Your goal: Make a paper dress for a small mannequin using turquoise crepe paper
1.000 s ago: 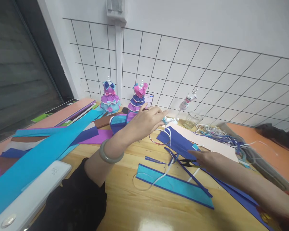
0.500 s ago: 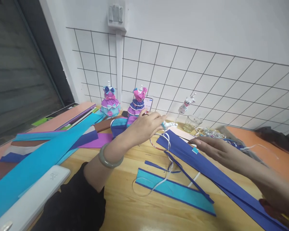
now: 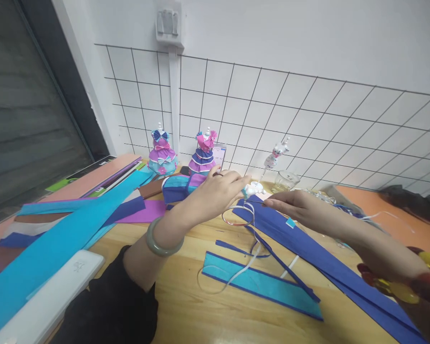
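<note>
My left hand (image 3: 220,188) is closed around a small white dress form (image 3: 255,188) that lies on its side. Its skirt of teal, blue and purple paper (image 3: 177,186) extends to the left behind my wrist. In a pinch, my right hand (image 3: 290,203) has a thin dark stick (image 3: 253,201), its tip close to the dress form. A narrow white ribbon (image 3: 249,255) hangs below my left fingers and trails onto the table. Under it lies a turquoise strip with blue edges (image 3: 261,284). Long dark blue strips (image 3: 308,248) run beneath my right arm.
Two dressed forms (image 3: 162,155) stand by the wall, beside a phone (image 3: 219,155). A bare form (image 3: 276,154) and a glass jar (image 3: 285,181) are at back right. Coloured paper strips (image 3: 75,224) and a white power bank (image 3: 53,296) lie left. A tray of ribbons (image 3: 344,198) sits right.
My right hand has moved left, bringing the thin dark stick up to the dress form. My left hand stays around the form, which has turned slightly.
</note>
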{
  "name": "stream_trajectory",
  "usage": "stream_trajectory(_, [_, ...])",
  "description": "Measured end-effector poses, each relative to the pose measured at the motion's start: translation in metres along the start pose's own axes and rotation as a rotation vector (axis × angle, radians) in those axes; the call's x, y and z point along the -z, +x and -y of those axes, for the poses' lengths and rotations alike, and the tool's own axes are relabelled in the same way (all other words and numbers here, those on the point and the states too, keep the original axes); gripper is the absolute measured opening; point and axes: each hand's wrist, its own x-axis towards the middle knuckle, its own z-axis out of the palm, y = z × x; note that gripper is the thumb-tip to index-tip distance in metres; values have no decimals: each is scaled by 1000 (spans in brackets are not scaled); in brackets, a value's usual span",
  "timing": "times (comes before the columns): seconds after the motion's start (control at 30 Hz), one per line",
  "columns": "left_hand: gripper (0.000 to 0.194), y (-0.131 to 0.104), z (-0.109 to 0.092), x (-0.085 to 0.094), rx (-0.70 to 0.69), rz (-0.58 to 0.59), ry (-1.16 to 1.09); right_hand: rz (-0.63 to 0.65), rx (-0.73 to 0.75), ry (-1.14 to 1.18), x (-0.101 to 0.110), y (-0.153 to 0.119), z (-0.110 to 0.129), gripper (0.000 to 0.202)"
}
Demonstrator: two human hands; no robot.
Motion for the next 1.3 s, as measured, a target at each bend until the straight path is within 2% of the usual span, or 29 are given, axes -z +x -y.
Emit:
stream_trajectory(0.43, [36, -1, -1, -1, -7, 18, 23, 53, -2, 27, 0, 7, 2, 56])
stream_trajectory(0.97, [36, 0, -3, 3, -6, 50, -10, 32, 11, 74, -7, 10, 5, 51])
stream_trajectory(1.3, [36, 1, 8, -10, 28, -20, 45, -29, 35, 81, -12, 8, -2, 57])
